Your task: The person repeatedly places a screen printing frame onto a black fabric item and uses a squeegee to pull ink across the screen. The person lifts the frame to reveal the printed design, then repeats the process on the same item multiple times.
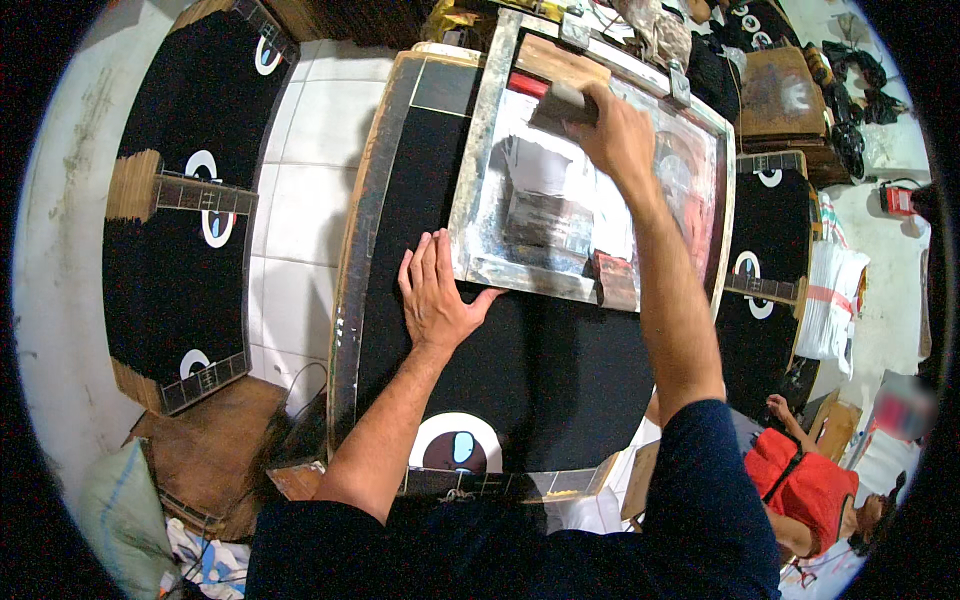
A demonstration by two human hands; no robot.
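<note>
A screen printing frame (590, 285) lies on black fabric (540, 370) spread over a long board. My left hand (440, 300) is open, its fingers stretched along the frame's near-left corner and its thumb by the near edge. My right hand (618, 130) is closed around a grey squeegee (565, 108) at the far end of the mesh. Red ink (527, 85) shows beside the squeegee's left end. A smaller reddish-brown piece (616, 278) rests at the frame's near edge. A printed eye (455, 445) in white, brown and light blue sits on the fabric nearest me.
Metal hinge clamps (575, 32) stand at the frame's far side. More boards with black fabric and printed eyes (217, 222) lie left and right. A person in red (805, 490) is at the lower right. Folded white cloth (832, 300) is stacked on the right.
</note>
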